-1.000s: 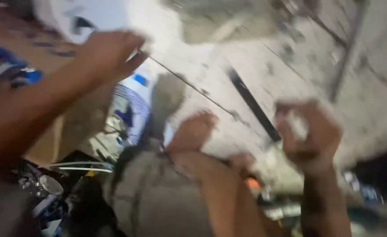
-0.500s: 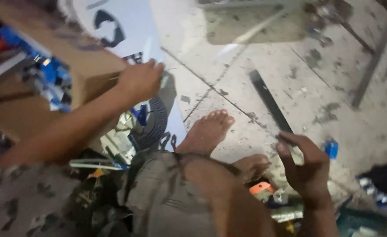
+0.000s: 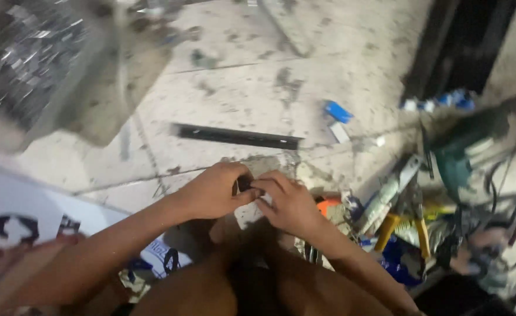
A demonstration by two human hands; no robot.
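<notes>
**Two hands meeting over a small dark part above a stained tile floor**

The tiled floor (image 3: 258, 88) fills most of the view, pale, blotched and crossed by thin joints; its widest open stretch lies above the hands, towards the top centre. At upper left a blurred grey mass (image 3: 29, 64) crowds that corner. A white printed sheet (image 3: 18, 216) lies along the lower left edge. To the right, a heap of tools (image 3: 422, 216) spreads from the hands to the frame's right edge, with a green power tool (image 3: 463, 158) at its top and tangled cables beyond. A long black strip (image 3: 237, 136) lies flat on the floor just above the hands, apart from them. A small blue object (image 3: 338, 111) rests farther up. The left hand (image 3: 211, 190) and right hand (image 3: 290, 205) touch at centre, fingers curled narrowly, together pinching a small dark part (image 3: 244, 184) over the person's knees.
</notes>
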